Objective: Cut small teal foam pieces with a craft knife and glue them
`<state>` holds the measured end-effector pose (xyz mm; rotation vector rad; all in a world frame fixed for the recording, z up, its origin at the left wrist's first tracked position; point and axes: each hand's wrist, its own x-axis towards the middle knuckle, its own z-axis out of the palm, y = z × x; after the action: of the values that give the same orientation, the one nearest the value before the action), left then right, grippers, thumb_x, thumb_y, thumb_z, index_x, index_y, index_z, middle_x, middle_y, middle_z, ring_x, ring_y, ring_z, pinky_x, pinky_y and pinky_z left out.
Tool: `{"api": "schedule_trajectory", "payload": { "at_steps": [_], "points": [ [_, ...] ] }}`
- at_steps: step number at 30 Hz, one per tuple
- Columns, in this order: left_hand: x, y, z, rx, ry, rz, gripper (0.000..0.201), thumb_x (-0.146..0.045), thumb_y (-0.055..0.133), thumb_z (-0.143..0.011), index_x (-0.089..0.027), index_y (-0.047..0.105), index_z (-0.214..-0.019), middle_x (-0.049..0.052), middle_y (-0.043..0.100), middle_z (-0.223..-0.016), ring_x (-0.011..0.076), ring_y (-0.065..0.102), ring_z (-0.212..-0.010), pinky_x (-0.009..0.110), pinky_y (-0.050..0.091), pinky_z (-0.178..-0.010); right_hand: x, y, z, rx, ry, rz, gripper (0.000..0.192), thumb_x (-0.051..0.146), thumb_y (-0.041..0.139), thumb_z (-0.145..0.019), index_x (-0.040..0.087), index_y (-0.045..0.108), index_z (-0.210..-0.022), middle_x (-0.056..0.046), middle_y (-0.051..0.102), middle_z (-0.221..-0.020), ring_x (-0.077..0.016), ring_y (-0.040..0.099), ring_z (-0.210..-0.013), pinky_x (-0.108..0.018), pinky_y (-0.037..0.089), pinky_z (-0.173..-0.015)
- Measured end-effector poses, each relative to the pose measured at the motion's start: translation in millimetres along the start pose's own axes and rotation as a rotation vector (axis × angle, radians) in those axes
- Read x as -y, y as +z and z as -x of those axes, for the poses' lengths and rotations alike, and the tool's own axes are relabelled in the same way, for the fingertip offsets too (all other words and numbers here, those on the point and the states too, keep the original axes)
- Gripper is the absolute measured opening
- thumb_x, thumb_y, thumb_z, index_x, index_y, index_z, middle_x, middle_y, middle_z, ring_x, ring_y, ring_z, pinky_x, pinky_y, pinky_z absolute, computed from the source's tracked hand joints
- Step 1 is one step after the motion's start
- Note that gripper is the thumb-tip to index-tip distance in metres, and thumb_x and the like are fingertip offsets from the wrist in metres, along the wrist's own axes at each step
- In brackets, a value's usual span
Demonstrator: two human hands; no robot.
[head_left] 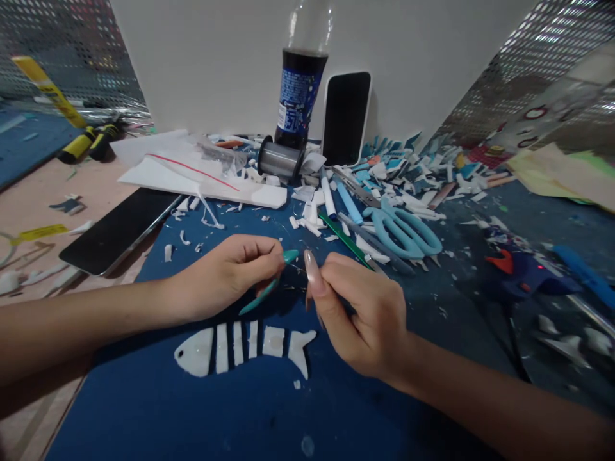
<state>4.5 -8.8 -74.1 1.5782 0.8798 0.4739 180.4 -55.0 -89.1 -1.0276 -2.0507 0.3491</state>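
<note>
My left hand (235, 272) is closed in a pinch above the blue mat (230, 416). Teal pointed shapes (290, 256) show at its fingertips, and a curved one tapers below; whether these are long nails or a held piece I cannot tell. Close to its right, my right hand (362, 314) is pinched too, a long glossy pinkish nail on its thumb. Fine glints show between the hands; what the fingers hold is too small to make out. Just below lies a white fish cut into separate pieces: head (196, 352), narrow strips (237, 344), squarish piece (273, 341) and tail (302, 349).
Blue scissors (403, 229), a green-handled tool (343, 235) and white scraps lie beyond my hands. Behind stand a spool (280, 160), a dark drink bottle (298, 96) and a propped phone (346, 118). Another phone (122, 230) lies left; a glue gun (528, 275) sits right.
</note>
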Motion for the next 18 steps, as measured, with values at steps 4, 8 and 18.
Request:
{"api": "schedule_trajectory", "payload": {
  "at_steps": [4, 8, 18],
  "points": [
    [0.4, -1.8, -1.7, 0.011, 0.023, 0.038, 0.034, -0.026, 0.043, -0.088, -0.017, 0.042, -0.055, -0.005, 0.040, -0.050, 0.0051, 0.033, -0.043, 0.017, 0.027, -0.039, 1.0, -0.7, -0.4, -0.011, -0.012, -0.015, 0.036, 0.013, 0.040, -0.090, 0.019, 0.040, -0.055, 0.001, 0.042, -0.049, -0.0107, 0.039, -0.048, -0.027, 0.031, -0.049],
    [2.2, -3.7, -2.9, 0.008, 0.034, 0.050, 0.027, -0.023, 0.044, -0.086, -0.017, 0.046, -0.060, -0.004, 0.042, -0.053, 0.0054, 0.034, -0.044, 0.016, 0.029, -0.039, 1.5, -0.9, -0.5, -0.016, 0.011, -0.029, 0.037, 0.012, 0.042, -0.090, 0.019, 0.039, -0.054, 0.001, 0.043, -0.049, -0.0105, 0.040, -0.049, -0.027, 0.031, -0.049],
    [0.5, -5.4, -1.9, -0.003, 0.051, 0.022, 0.037, -0.019, 0.034, -0.088, -0.017, 0.043, -0.053, -0.002, 0.045, -0.052, 0.0071, 0.038, -0.046, 0.019, 0.036, -0.045, 2.0, -2.0, 1.0, -0.007, 0.016, -0.021, 0.037, 0.012, 0.042, -0.089, 0.018, 0.040, -0.053, 0.001, 0.042, -0.049, -0.0100, 0.041, -0.049, -0.027, 0.031, -0.049]
  ]
}}
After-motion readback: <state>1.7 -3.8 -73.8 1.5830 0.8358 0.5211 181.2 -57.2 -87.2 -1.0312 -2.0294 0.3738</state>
